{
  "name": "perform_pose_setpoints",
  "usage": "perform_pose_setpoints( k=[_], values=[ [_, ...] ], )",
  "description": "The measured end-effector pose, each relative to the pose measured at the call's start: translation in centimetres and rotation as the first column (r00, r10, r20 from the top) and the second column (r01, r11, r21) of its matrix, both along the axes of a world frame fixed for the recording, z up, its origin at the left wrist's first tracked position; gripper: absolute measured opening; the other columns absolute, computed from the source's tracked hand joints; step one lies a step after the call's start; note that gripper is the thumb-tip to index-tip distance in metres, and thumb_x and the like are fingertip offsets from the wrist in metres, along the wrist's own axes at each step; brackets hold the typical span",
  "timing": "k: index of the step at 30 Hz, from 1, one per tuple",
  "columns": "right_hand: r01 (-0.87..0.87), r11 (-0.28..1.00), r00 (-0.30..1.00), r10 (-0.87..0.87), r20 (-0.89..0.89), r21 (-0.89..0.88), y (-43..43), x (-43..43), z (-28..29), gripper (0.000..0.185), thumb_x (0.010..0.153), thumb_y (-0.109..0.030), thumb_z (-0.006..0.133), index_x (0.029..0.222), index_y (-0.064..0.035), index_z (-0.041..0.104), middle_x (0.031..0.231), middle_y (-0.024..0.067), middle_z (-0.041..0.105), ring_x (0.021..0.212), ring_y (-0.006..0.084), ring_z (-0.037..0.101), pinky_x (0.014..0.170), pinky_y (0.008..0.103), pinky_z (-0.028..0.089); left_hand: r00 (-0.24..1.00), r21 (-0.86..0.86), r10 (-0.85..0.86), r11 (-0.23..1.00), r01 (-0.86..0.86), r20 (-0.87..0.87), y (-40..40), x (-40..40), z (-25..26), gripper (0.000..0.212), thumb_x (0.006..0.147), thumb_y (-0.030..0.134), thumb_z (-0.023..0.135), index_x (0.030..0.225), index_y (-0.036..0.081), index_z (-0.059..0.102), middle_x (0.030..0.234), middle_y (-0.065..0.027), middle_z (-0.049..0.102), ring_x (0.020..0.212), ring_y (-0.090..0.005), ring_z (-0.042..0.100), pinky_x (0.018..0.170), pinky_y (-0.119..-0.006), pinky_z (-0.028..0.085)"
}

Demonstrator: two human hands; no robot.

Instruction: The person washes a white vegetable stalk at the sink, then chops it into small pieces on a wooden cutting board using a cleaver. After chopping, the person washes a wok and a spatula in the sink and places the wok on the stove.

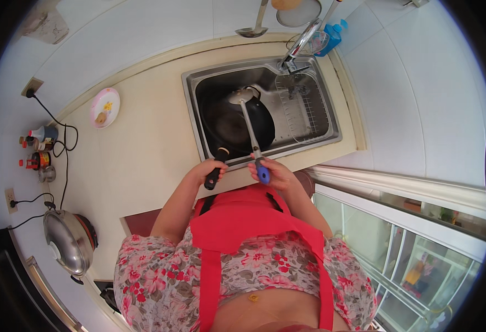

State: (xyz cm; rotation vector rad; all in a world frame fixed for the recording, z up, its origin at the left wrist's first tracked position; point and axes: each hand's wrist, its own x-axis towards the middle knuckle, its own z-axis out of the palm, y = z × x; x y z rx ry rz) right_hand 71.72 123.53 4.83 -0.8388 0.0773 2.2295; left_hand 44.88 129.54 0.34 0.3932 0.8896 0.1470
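Observation:
My left hand is wrapped around the black handle of a wok. The dark wok lies in the left part of the stainless-steel sink, its handle over the front rim. In my right hand is the blue and grey grip of a long metal cooking utensil. Its rounded head rests at or just above the far side of the wok; contact is hard to tell. Below the sink's far right corner tap, a wire drain rack sits in the basin.
A pink-rimmed plate with a small brown item is on the counter. Bottles, a power cord and a lidded metal pot line the left side. A ladle hangs behind; a blue bottle stands beside the tap.

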Motion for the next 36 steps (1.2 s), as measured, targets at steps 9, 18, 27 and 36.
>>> perform_pose_setpoints(
  k=[9,18,27,36],
  values=[
    [-0.432,0.894,0.898,0.439,-0.033,0.119,6.4,-1.7,-0.5,0.033,0.087,-0.004,0.058,0.117,-0.0080,0.046,0.114,0.0204,0.058,0.108,0.0330,0.058,0.093,0.0430,0.046,0.411,0.536,0.379,0.331,0.776,-0.829,3.4,0.1,3.3,0.041,0.087,0.038,0.058,0.092,-0.002,0.062,0.076,-0.0152,0.064,0.075,-0.0281,0.064,0.069,-0.038,0.050],
    [-0.870,0.441,0.492,0.732,0.472,0.223,9.3,-0.8,-1.4,0.025,0.086,-0.017,0.062,0.108,-0.0062,0.052,0.101,0.0129,0.064,0.091,0.0215,0.064,0.080,0.0360,0.052,0.786,0.443,0.604,0.745,-0.499,-0.129,15.8,12.1,0.0,0.027,0.095,0.031,0.049,0.098,0.006,0.056,0.087,-0.0044,0.062,0.065,-0.0124,0.055,0.056,-0.028,0.045],
    [-0.826,0.552,-0.537,-0.832,0.140,0.111,28.9,16.0,0.1,0.021,0.075,-0.010,0.059,0.095,-0.0050,0.061,0.100,0.0123,0.056,0.101,0.0304,0.052,0.085,0.0422,0.045,0.782,0.445,0.590,0.767,-0.462,-0.204,16.1,14.7,1.3,0.023,0.090,0.027,0.060,0.080,0.009,0.052,0.072,0.0009,0.053,0.053,-0.0049,0.041,0.043,-0.021,0.031],
    [-0.820,0.558,-0.397,-0.714,0.577,0.126,28.1,17.4,-2.7,0.045,0.079,-0.009,0.062,0.122,0.0012,0.049,0.117,0.0202,0.052,0.111,0.0357,0.048,0.095,0.0418,0.039,0.776,0.428,0.613,0.748,-0.508,-0.150,16.8,16.0,1.1,0.023,0.091,0.028,0.060,0.080,0.010,0.051,0.069,0.0026,0.049,0.052,-0.0041,0.038,0.045,-0.020,0.029]
  ],
)
